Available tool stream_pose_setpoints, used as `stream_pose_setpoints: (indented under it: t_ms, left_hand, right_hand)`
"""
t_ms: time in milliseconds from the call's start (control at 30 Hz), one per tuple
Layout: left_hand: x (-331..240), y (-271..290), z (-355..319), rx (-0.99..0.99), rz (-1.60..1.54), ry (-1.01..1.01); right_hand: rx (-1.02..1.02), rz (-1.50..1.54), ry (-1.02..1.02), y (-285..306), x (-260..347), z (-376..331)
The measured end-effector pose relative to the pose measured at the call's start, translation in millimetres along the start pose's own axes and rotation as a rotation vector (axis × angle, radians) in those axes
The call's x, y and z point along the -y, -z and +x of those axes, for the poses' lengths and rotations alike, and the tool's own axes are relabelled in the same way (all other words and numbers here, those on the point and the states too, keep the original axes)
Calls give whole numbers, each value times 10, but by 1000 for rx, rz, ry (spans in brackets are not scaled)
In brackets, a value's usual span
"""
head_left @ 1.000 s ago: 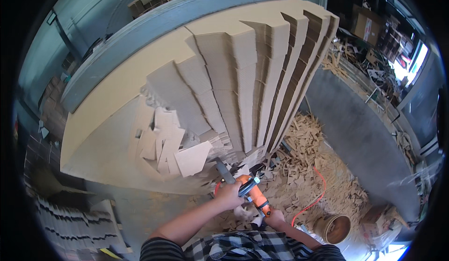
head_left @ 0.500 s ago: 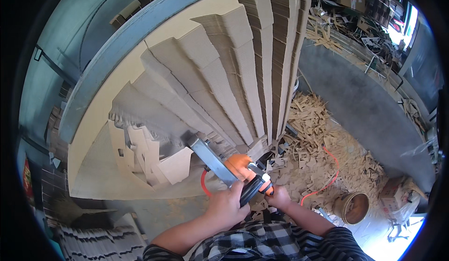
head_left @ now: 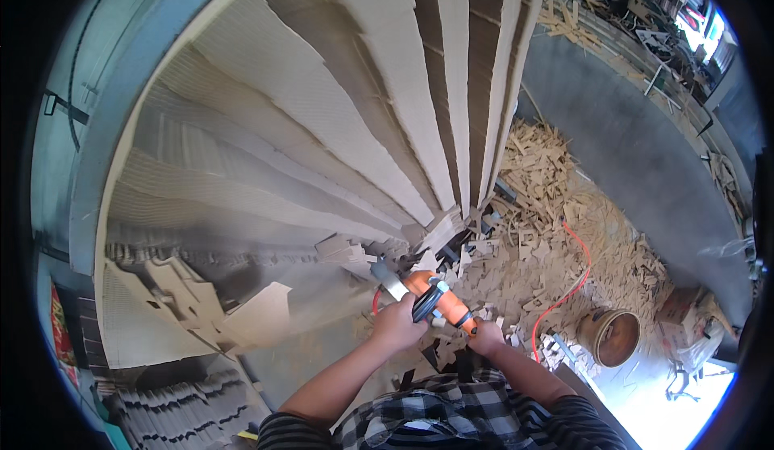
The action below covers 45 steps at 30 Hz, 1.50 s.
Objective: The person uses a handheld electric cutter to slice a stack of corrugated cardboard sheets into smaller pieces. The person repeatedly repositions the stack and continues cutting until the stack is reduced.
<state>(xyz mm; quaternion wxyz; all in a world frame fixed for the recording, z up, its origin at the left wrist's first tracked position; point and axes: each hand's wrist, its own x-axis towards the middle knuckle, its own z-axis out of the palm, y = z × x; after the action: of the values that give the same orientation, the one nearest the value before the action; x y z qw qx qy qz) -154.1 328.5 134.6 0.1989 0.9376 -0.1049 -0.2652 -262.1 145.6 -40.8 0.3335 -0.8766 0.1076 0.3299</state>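
Both hands are closed on an orange and black air tool point(head_left: 453, 309) with a silver metal head. My left hand point(head_left: 397, 327) grips its black handle near the head, and my right hand point(head_left: 485, 338) holds the rear end. The tool's head points up and left, beside the lower edge of tall stacks of die-cut cardboard point(head_left: 379, 71) that fan out above. Small cardboard scraps point(head_left: 343, 252) lie just beyond the head. Loose flat cardboard pieces point(head_left: 262, 313) rest at the left, on the near part of the board under the stacks.
Cardboard scraps point(head_left: 548, 264) cover the floor at the right, with a red air hose point(head_left: 586, 268) across them. A round bucket point(head_left: 588, 341) stands at the lower right. A grey surface point(head_left: 621, 152) lies beyond. More stacked cardboard point(head_left: 181, 414) sits at the lower left.
The view has shifted, and the cardboard stacks now look larger and closer. The tool's head has come lower and right in view, near the stacks' bottom corner. Both hands keep their grip.
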Motion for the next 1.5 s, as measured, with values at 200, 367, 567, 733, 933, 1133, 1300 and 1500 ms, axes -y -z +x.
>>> stream_pose_setpoints:
  t_ms: [200,367,567,733,933,1133,1300,1500]
  left_hand:
    - [190,-219,251,28,-9,61]
    - [299,-414,467,100,12,123]
    - [687,-788,712,46,-187,119]
    - [620,-940,625,250,-241,189]
    - [-166,-460,-211,280,-57,-39]
    - [-907,758,-1138,43,-54,-333]
    - [-1322,1571,-2027,-177,-52,-629]
    - [-1479,2213,-2887,-526,-152,-969]
  right_hand:
    - [-28,21,-29,-92,-133,339]
    - [-19,-20,-94,-114,-279,471]
    - [17,-72,-205,-205,-355,295]
    - [117,-57,-285,-308,-450,-162]
    - [-73,-23,-7,-357,-626,-978]
    - [-237,262,159,577,177,-1401]
    - [-446,317,437,1217,732,-1702]
    - [-394,605,732,1686,1625,-2531]
